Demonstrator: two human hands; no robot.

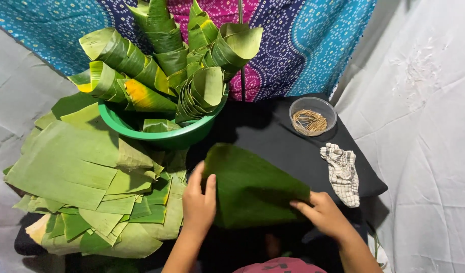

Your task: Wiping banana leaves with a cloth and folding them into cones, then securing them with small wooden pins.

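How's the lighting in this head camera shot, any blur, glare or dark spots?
Head view: even, soft light and sharp focus on the leaf under the left hand and right hand; no glare; the black cloth swallows detail, with deep shadow beside the green basin.

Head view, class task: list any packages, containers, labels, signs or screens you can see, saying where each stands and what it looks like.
No labels, signs or screens show; two open containers do.
Green basin: round, plastic, at the back left, filled with rolled leaf cones.
Clear bowl: small, round, on the black cloth at the back right, holding thin tan sticks.
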